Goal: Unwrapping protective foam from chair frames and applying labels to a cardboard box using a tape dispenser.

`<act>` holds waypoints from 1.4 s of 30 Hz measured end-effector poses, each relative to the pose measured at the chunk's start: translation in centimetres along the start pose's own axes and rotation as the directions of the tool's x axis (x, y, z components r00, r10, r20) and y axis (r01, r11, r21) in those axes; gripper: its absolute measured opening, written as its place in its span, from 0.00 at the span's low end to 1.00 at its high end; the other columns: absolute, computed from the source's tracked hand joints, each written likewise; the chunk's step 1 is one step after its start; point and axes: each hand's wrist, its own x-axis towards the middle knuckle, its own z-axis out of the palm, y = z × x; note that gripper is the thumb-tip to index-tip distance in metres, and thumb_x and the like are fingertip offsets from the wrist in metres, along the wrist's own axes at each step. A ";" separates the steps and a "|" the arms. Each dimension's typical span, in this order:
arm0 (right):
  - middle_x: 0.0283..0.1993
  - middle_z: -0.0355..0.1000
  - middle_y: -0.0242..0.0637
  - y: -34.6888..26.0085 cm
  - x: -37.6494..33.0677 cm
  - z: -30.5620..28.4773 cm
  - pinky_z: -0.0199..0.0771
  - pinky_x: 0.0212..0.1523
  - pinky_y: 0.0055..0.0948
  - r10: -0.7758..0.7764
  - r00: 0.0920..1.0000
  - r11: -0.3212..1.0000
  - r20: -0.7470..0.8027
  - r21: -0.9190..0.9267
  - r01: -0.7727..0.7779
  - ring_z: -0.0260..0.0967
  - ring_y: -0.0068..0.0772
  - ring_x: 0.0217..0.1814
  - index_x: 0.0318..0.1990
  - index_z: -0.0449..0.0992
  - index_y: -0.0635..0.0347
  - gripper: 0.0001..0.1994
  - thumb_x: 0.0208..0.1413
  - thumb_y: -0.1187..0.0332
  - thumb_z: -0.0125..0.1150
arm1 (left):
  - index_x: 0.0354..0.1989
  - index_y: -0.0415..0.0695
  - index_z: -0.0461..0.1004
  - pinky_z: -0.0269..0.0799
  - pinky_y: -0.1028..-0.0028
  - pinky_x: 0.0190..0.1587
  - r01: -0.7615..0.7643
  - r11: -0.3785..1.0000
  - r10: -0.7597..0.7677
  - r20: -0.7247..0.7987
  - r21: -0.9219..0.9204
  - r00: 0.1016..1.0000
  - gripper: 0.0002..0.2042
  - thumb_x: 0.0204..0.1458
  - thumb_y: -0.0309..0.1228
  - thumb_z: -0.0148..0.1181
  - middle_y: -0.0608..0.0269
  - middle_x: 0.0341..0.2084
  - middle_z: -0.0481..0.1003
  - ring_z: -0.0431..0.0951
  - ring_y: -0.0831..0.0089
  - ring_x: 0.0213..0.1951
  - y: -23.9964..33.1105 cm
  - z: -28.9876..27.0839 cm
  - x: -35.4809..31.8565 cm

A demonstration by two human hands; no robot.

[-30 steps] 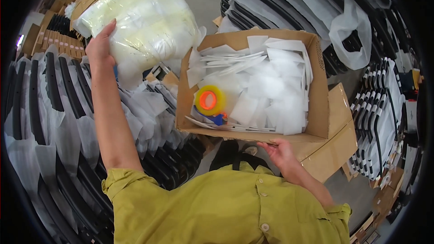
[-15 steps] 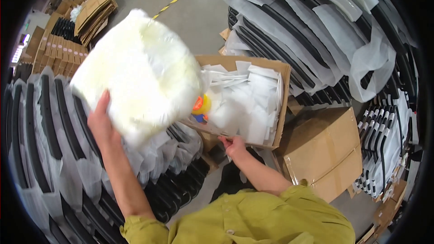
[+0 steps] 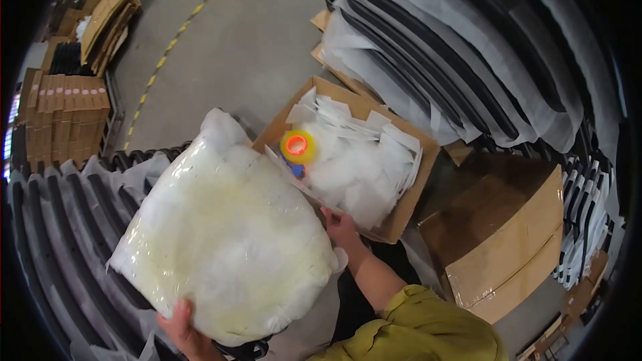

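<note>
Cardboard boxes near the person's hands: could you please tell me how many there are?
2. The open cardboard box of white sheets sits by the right hand; the closed cardboard box lies to its right. Flattened cartons stacked far left are not counted; others may be hidden.

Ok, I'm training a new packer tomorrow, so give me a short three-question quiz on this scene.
1. Which hand grips the lower edge of the big plastic bag?
2. True or false: the open box holds white sheets.
3. The orange tape roll lies: A) on the floor, B) in the open box, C) on the closed box.

Key: 1. left hand; the right hand is at the open box's edge. 2. True. 3. B.
</note>
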 end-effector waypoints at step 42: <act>0.43 0.66 0.44 -22.3 -28.5 -19.5 0.67 0.46 0.34 -0.651 0.757 0.746 0.061 -0.134 0.652 0.64 0.40 0.47 0.48 0.60 0.65 0.28 0.50 0.49 0.49 | 0.34 0.38 0.74 0.67 0.80 0.35 -0.466 0.661 -0.560 0.800 0.587 0.214 0.13 0.36 0.24 0.65 0.68 0.27 0.75 0.71 0.83 0.30 -3.8 10.6 -10.2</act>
